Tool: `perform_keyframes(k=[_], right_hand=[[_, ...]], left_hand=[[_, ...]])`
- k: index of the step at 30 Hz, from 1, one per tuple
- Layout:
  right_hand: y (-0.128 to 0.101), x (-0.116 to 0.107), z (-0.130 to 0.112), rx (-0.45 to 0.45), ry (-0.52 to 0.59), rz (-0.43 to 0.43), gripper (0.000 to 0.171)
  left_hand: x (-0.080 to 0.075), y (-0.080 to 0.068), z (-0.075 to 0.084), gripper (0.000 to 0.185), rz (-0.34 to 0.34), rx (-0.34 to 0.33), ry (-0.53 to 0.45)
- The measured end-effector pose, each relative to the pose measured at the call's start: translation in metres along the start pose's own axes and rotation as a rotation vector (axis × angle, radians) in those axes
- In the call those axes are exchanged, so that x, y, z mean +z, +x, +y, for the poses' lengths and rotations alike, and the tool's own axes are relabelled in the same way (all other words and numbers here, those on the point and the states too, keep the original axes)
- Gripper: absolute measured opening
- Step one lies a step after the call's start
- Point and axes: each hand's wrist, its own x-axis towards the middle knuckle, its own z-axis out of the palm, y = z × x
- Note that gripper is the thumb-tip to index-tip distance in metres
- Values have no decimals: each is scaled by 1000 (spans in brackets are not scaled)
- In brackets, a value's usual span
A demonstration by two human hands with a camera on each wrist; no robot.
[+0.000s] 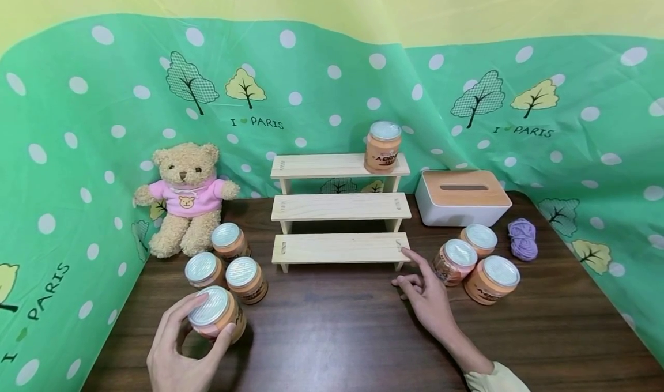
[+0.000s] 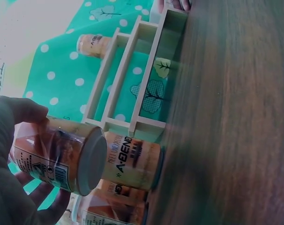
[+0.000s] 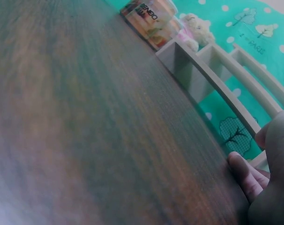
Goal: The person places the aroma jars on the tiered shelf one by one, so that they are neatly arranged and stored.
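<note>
In the head view my left hand (image 1: 181, 346) grips an orange can (image 1: 236, 323) with a silvery lid, thumb on one side and fingers on the other. The left wrist view shows this can (image 2: 53, 154) tilted, held off the table. Several similar cans (image 1: 248, 279) stand just beyond it. On the right, my right hand (image 1: 427, 300) rests its extended index finger at the right end of the lowest step of a three-step wooden shelf (image 1: 337, 248); its other fingers are loosely bent below. Another can (image 1: 383, 150) stands upright on the top step, near its right end.
A teddy bear (image 1: 187, 199) in a pink shirt sits at the back left. Right of the shelf are a white tissue box (image 1: 456, 202) with a wooden lid, three cans (image 1: 490, 279) and purple yarn (image 1: 523, 239). Green dotted cloth (image 1: 332, 92) hangs around the table.
</note>
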Motion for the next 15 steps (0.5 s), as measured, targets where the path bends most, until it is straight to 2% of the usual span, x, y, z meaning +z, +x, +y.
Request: perform_keyframes(k=[7,15], right_hand=[[0,0,1,-1,3,2,66],[0,0,2,-20,0,3,65]], left_hand=[[-1,4,13,74,-36,10,-5],[10,13,16,75,-49,188,-142]])
